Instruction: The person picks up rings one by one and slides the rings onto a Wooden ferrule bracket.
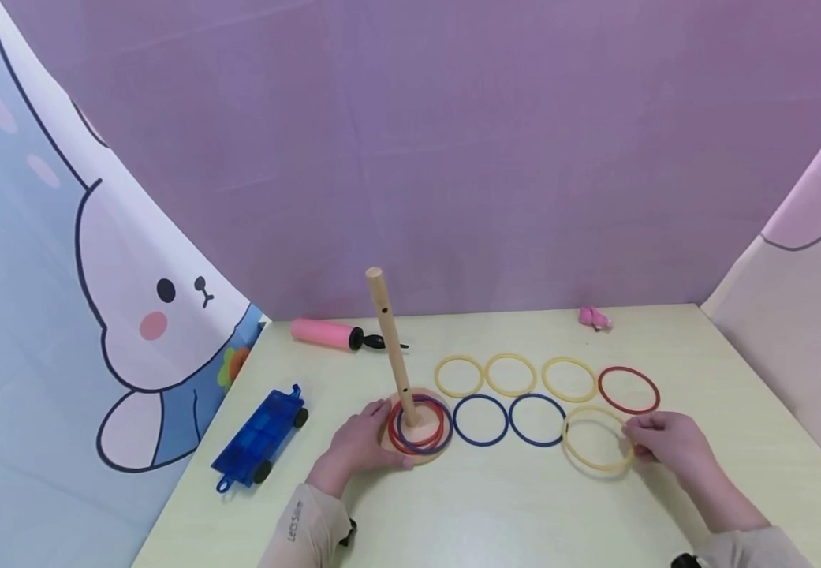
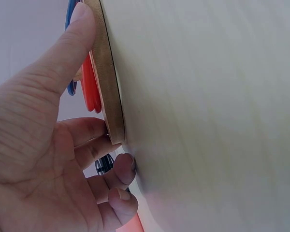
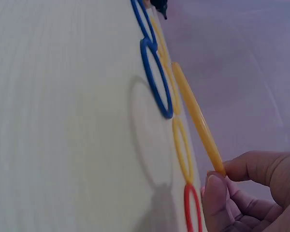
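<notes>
Yellow ring is pinched by hovering right hand.

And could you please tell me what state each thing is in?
Left fingers: holding the wooden base
Yellow ring: pinched in right fingers, raised
Wooden post: upright
Stacked rings: around the post
Loose rings: flat on the table
Pump: lying down
Blue cart: untouched
Pink thing: untouched

Rabbit-print cloth and toy cart suggest a play corner.

Yellow ring, wooden stand
Right hand pinches the ring above the tabletop; left hand holds the upright stand, red and blue rings round its post.
</notes>
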`<state>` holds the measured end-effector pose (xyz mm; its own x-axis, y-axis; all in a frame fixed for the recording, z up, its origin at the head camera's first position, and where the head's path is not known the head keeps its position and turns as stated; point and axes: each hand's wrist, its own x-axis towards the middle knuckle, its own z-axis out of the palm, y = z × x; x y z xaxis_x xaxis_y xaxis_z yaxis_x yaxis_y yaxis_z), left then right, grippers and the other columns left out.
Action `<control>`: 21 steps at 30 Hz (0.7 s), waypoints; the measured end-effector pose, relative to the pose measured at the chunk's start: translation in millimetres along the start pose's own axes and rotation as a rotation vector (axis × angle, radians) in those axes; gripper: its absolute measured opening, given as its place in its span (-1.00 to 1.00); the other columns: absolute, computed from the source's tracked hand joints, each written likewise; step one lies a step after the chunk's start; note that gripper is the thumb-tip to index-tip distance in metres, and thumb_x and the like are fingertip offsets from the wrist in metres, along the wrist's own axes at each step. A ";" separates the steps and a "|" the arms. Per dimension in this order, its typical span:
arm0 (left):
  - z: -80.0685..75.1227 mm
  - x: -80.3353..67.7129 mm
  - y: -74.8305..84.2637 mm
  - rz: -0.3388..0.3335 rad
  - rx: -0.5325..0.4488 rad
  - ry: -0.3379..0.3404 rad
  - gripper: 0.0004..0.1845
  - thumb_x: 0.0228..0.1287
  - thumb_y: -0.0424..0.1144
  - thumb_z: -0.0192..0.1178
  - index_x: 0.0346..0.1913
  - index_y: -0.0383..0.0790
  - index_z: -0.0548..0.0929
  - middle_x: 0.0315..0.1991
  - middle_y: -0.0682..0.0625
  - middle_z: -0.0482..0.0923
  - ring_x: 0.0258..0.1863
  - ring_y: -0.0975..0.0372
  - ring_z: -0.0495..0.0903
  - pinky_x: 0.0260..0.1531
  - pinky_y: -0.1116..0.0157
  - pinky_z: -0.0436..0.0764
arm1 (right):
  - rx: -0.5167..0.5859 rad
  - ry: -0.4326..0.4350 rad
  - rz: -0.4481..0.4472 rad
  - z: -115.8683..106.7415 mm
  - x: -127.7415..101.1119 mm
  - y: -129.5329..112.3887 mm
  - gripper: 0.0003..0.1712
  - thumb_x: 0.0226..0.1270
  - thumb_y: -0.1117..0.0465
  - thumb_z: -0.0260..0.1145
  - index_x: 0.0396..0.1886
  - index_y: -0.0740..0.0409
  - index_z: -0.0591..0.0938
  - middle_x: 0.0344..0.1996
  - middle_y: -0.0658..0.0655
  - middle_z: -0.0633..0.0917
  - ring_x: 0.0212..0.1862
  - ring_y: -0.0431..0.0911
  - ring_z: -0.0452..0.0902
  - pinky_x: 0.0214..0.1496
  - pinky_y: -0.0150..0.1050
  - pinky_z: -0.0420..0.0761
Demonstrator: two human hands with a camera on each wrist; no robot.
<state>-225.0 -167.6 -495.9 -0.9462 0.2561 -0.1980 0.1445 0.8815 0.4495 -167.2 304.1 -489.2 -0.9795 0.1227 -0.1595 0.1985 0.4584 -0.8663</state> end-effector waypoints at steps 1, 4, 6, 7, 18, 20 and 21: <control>0.1 0.2 -0.2 0.001 -0.001 0.000 0.23 -0.25 0.31 0.51 0.51 -0.11 0.20 0.45 -0.13 0.21 0.33 -0.16 0.28 0.22 -0.18 0.35 | 0.030 -0.005 -0.006 0.9 -0.3 -3.5 -0.68 0.31 0.31 0.30 -0.18 0.60 0.60 -0.44 0.10 0.68 -0.46 -0.19 0.57 -0.36 -0.30 0.69; 0.5 0.8 -1.3 0.005 0.000 0.003 0.23 -0.25 0.31 0.51 0.51 -0.12 0.20 0.44 -0.14 0.21 0.33 -0.16 0.28 0.22 -0.18 0.35 | 0.083 -0.024 -0.035 4.5 -1.8 -16.1 -0.66 0.32 0.33 0.30 -0.14 0.63 0.58 -0.41 0.15 0.70 -0.46 -0.19 0.58 -0.33 -0.29 0.70; 0.8 1.3 -1.6 0.005 0.001 0.003 0.23 -0.25 0.31 0.51 0.51 -0.12 0.20 0.44 -0.14 0.21 0.33 -0.16 0.28 0.21 -0.19 0.35 | 0.100 -0.033 -0.057 7.1 -2.5 -25.2 -0.65 0.32 0.33 0.30 -0.13 0.64 0.57 -0.40 0.16 0.70 -0.46 -0.18 0.59 -0.33 -0.28 0.70; 1.3 1.3 -1.9 0.004 0.001 0.002 0.23 -0.25 0.31 0.51 0.51 -0.11 0.20 0.44 -0.14 0.21 0.33 -0.16 0.28 0.21 -0.19 0.35 | 0.105 -0.037 -0.066 8.2 -3.0 -29.8 -0.65 0.32 0.33 0.30 -0.12 0.64 0.57 -0.41 0.16 0.70 -0.46 -0.18 0.60 -0.33 -0.28 0.70; 2.0 1.5 -3.2 -0.007 -0.004 0.004 0.24 -0.27 0.33 0.51 0.51 -0.08 0.19 0.46 -0.12 0.20 0.34 -0.15 0.27 0.23 -0.18 0.34 | 0.160 -0.076 -0.150 20.4 -7.5 -71.0 -0.65 0.33 0.34 0.29 -0.10 0.64 0.55 -0.45 0.10 0.70 -0.49 -0.16 0.61 -0.36 -0.27 0.70; 1.9 1.5 -3.3 -0.004 -0.002 0.004 0.24 -0.27 0.33 0.51 0.51 -0.09 0.19 0.46 -0.12 0.20 0.34 -0.15 0.27 0.23 -0.17 0.34 | 0.176 -0.084 -0.162 23.6 -8.1 -74.0 -0.64 0.33 0.35 0.29 -0.09 0.66 0.55 -0.46 0.09 0.70 -0.49 -0.16 0.61 -0.37 -0.27 0.70; 1.8 1.4 -3.2 -0.003 -0.002 0.004 0.24 -0.27 0.32 0.51 0.51 -0.09 0.19 0.46 -0.12 0.20 0.34 -0.16 0.27 0.23 -0.17 0.34 | 0.184 -0.089 -0.170 25.0 -8.3 -75.5 -0.64 0.32 0.36 0.29 -0.08 0.67 0.54 -0.46 0.09 0.70 -0.50 -0.16 0.61 -0.37 -0.27 0.70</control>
<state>-226.3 -169.4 -499.2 -0.9478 0.2521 -0.1954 0.1416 0.8816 0.4503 -174.8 246.4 -434.3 -0.9990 -0.0242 -0.0389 0.0299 0.2972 -0.9544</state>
